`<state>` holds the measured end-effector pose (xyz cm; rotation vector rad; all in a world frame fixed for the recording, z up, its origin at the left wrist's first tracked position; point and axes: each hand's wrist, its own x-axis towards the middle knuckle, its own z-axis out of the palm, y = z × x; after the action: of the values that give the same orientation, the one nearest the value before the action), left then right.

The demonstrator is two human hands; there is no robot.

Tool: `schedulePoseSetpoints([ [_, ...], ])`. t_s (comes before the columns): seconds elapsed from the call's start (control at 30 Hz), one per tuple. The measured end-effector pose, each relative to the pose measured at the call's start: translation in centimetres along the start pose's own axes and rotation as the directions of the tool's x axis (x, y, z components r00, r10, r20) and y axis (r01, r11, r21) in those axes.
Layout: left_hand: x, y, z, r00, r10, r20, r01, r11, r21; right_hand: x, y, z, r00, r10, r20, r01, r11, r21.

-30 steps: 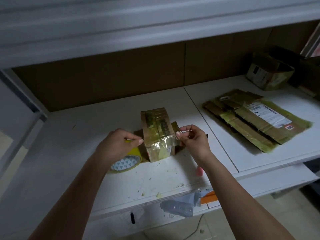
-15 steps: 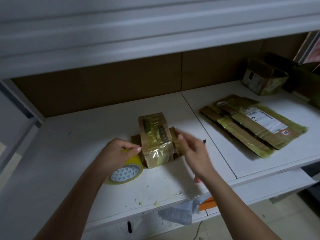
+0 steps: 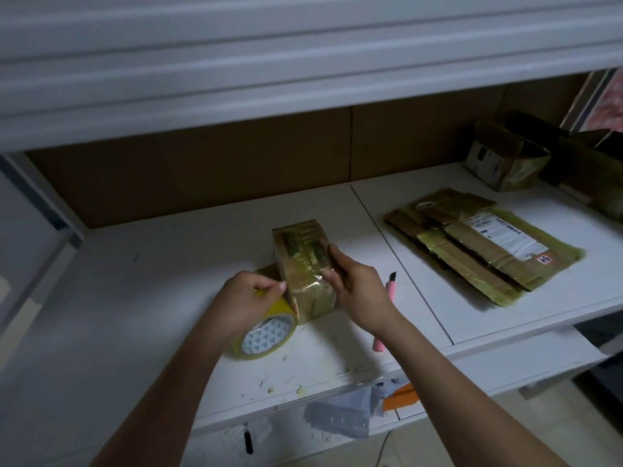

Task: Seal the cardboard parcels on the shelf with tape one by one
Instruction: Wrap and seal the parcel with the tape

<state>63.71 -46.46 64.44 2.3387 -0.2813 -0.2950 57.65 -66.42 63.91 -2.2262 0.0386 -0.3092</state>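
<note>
A small cardboard parcel (image 3: 303, 261) wrapped in shiny tape stands on the white shelf (image 3: 168, 281), near its middle. My left hand (image 3: 247, 301) grips the yellow tape roll (image 3: 268, 335) just left of the parcel, its thumb and forefinger meeting at the parcel's lower left edge. My right hand (image 3: 359, 291) lies against the parcel's right side. Its fingers reach up along that side and its thumb presses the tape on the near face.
A pink utility knife (image 3: 392, 285) lies right of the parcel, partly under my right wrist. Flattened taped parcels (image 3: 478, 244) lie on the right shelf panel. An open box (image 3: 502, 160) stands at the back right. Grey bags (image 3: 340, 412) hang below the shelf edge.
My right hand let go of the tape end, swung off the parcel, then came back flat against its right side. The left hand stayed on the tape roll.
</note>
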Motion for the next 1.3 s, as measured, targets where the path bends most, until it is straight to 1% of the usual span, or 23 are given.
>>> schedulePoseSetpoints([
  [0.03, 0.0, -0.1, 0.1, 1.0, 0.001, -0.012, -0.001, 1.0, -0.004, 0.2, -0.1, -0.1, 1.0, -0.006, 0.018, 0.007, 0.999, -0.038],
  [0.07, -0.1, -0.2, 0.1, 1.0, 0.001, -0.014, -0.002, 1.0, -0.016, 0.2, -0.1, -0.2, 0.999, -0.046, 0.01, 0.046, 0.996, -0.073],
  [0.1, -0.1, -0.3, 0.1, 1.0, 0.001, -0.01, -0.002, 1.0, -0.031, 0.2, -0.2, -0.1, 0.994, -0.107, -0.004, 0.106, 0.988, -0.113],
  [0.13, -0.1, -0.3, 0.2, 1.0, 0.001, -0.005, -0.001, 0.999, -0.044, 0.0, -0.3, 0.3, 0.987, -0.162, 0.017, 0.162, 0.972, -0.173],
  [0.17, -0.1, -0.2, 0.3, 1.0, -0.001, -0.005, 0.001, 0.999, -0.052, -0.1, -0.4, 0.7, 0.978, -0.196, 0.073, 0.208, 0.949, -0.239],
  [0.23, -0.1, -0.2, 0.4, 1.0, -0.014, -0.013, 0.013, 0.998, -0.067, 0.0, -0.5, 1.3, 0.962, -0.208, 0.175, 0.259, 0.899, -0.354],
  [0.3, -0.1, -0.2, 0.2, 0.999, -0.038, -0.019, 0.036, 0.994, -0.104, 0.3, -0.6, 1.2, 0.954, -0.233, 0.191, 0.293, 0.867, -0.403],
  [0.43, -0.3, -0.1, 0.0, 0.999, -0.044, 0.019, 0.047, 0.981, -0.186, -0.6, -1.2, 2.2, 0.929, -0.306, 0.209, 0.356, 0.892, -0.278],
  [0.53, -0.7, -0.3, -1.0, 0.989, -0.069, 0.128, 0.108, 0.937, -0.331, -0.4, -0.9, 2.7, 0.957, -0.259, 0.129, 0.281, 0.94, -0.196],
  [0.6, -1.1, -0.7, -1.8, 0.977, -0.066, 0.204, 0.14, 0.915, -0.377, -0.3, -1.0, 2.7, 0.972, -0.226, 0.068, 0.234, 0.955, -0.181],
  [0.67, -1.6, -1.2, -2.2, 0.97, -0.048, 0.24, 0.142, 0.909, -0.392, -0.6, -1.1, 3.1, 0.978, -0.206, 0.01, 0.204, 0.96, -0.19],
  [0.73, -2.0, -1.3, -2.5, 0.976, -0.04, 0.215, 0.124, 0.91, -0.395, -0.8, -1.2, 3.6, 0.978, -0.208, -0.022, 0.199, 0.956, -0.217],
  [0.8, -1.9, -1.3, -3.1, 0.982, -0.03, 0.184, 0.1, 0.917, -0.385, -0.6, -1.4, 3.7, 0.977, -0.211, -0.022, 0.2, 0.952, -0.233],
  [0.87, -1.7, -1.2, -3.5, 0.986, -0.027, 0.167, 0.082, 0.939, -0.335, -0.5, -1.4, 3.6, 0.977, -0.211, -0.014, 0.202, 0.951, -0.235],
  [0.97, -1.7, -1.7, -3.3, 0.992, -0.061, 0.109, 0.082, 0.978, -0.193, -0.4, -1.2, 3.4, 0.973, -0.231, -0.008, 0.223, 0.947, -0.23],
  [1.1, -2.1, -2.5, -2.4, 0.995, -0.078, 0.059, 0.087, 0.981, -0.172, -0.2, -0.9, 3.4, 0.97, -0.243, 0.019, 0.242, 0.949, -0.202],
  [1.17, -2.1, -2.6, -2.2, 0.997, -0.069, 0.035, 0.074, 0.982, -0.175, -0.1, -0.8, 3.0, 0.969, -0.242, 0.046, 0.246, 0.959, -0.138],
  [1.23, -2.1, -2.5, -2.2, 0.998, -0.048, 0.027, 0.052, 0.982, -0.179, -0.1, -0.7, 2.3, 0.964, -0.251, 0.085, 0.253, 0.967, -0.014],
  [1.27, -2.1, -2.4, -2.2, 0.999, -0.04, 0.026, 0.044, 0.983, -0.177, -0.2, -0.6, 1.7, 0.964, -0.252, 0.084, 0.247, 0.967, 0.061],
  [1.3, -2.1, -2.2, -2.2, 0.999, -0.034, 0.032, 0.039, 0.984, -0.172, -0.5, -0.5, 1.0, 0.966, -0.252, 0.05, 0.244, 0.961, 0.129],
])
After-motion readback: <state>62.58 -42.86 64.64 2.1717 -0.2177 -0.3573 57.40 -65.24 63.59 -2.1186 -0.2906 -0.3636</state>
